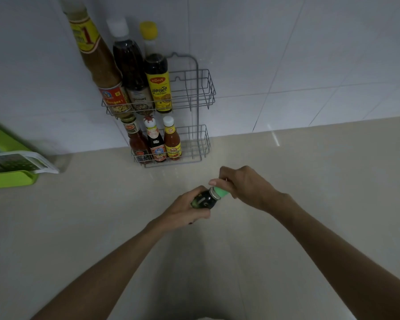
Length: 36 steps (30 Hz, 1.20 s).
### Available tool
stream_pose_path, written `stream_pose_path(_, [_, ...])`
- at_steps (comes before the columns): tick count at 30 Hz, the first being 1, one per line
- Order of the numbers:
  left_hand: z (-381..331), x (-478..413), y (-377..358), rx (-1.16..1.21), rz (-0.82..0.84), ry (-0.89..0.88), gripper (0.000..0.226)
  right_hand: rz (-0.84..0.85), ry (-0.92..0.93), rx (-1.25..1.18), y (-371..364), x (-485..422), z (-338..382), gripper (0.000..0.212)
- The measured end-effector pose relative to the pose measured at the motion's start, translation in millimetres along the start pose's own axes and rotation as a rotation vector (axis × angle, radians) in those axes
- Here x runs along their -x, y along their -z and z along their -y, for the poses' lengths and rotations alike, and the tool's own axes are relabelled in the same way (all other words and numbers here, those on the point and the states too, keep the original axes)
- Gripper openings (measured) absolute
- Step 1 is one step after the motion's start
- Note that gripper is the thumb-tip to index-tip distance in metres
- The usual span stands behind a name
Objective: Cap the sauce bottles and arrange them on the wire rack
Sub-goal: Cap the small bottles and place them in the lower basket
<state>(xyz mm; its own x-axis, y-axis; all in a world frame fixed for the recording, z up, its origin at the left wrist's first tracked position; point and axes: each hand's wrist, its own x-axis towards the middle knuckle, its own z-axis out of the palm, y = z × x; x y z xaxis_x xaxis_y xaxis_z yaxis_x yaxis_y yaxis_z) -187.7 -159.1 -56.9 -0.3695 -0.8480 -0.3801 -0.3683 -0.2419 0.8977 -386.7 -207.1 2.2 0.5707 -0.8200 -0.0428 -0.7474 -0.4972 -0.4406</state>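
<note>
Left hand (185, 210) wrapped round dark bottle (204, 199), right hand (243, 184) pinching its green cap (221, 192), both held above counter (310, 181). Beyond the grip, against the wall, wire rack (200, 93) with six capped bottles filling its left side.

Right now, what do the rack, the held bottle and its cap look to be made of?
Rack: thin grey wire, likely coated metal, matte. Held bottle: dark and glossy with highlights, glass or hard plastic, unclear. Cap: pale green, smooth and matte, probably plastic, pinched by the right hand.
</note>
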Motion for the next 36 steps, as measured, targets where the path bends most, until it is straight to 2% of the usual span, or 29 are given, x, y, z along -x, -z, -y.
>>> stream_pose_path(2, [-2, 2, -3, -0.001, 0.026, -0.004, 0.042, 0.043, -0.053, 0.048, 0, 1, 3, 0.093])
stream_pose_path(3, [-2, 3, -4, 0.003, 0.020, -0.006, 0.039, 0.077, -0.073, -0.011, 2, 3, 3, 0.092])
stream_pose_path(5, [-4, 3, -3, 0.018, -0.009, -0.010, 0.035, 0.095, -0.064, -0.301, 7, 8, 2, 0.060])
stream_pose_path(7, [-5, 3, -2, 0.026, -0.027, -0.021, 0.036, 0.035, 0.000, -0.386, 11, 12, 2, 0.037])
stream_pose_path(8, [-6, 4, -2, 0.016, -0.024, -0.030, 0.036, 0.037, -0.041, -0.387, 13, 14, 2, 0.034])
stream_pose_path(11, [-7, 4, -6, -0.013, -0.022, -0.045, 0.034, 0.062, -0.253, -0.362, 15, 16, 7, 0.060])
stream_pose_path(15, [-11, 3, -5, 0.002, -0.076, -0.038, 0.033, 0.034, -0.240, -0.692, 10, 20, 3, 0.034])
stream_pose_path(18, [-11, 3, -2, -0.029, -0.078, -0.041, 0.033, -0.021, -0.314, -0.778, -2, 21, 1, 0.032])
stream_pose_path(19, [-12, 4, -1, -0.037, -0.083, -0.042, 0.032, -0.047, -0.317, -0.755, -4, 21, 1, 0.034])
stream_pose_path(22, [-13, 5, 1, -0.058, -0.094, -0.045, 0.031, -0.131, -0.171, -0.453, -7, 20, -3, 0.036])
stream_pose_path(26, [-16, 4, 1, -0.073, -0.073, -0.053, 0.030, -0.164, 0.093, -0.336, 1, 14, -4, 0.035])
stream_pose_path(29, [-20, 3, -3, -0.048, -0.085, -0.059, 0.037, -0.258, 0.010, -0.240, 1, 7, 2, 0.030])
stream_pose_path(31, [-20, 3, -6, -0.064, -0.076, -0.057, 0.046, -0.320, -0.132, -0.108, -4, 3, 5, 0.050])
stream_pose_path(33, [-19, 4, -6, -0.081, -0.079, -0.053, 0.048, -0.179, -0.150, -0.047, 1, 1, 8, 0.060])
stream_pose_path(34, [-18, 4, -5, -0.078, -0.082, -0.050, 0.045, -0.070, -0.117, -0.117, 6, 3, 8, 0.060])
stream_pose_path(36, [-15, 4, -4, -0.054, -0.080, -0.062, 0.037, 0.081, 0.008, -0.247, 15, 7, 4, 0.040])
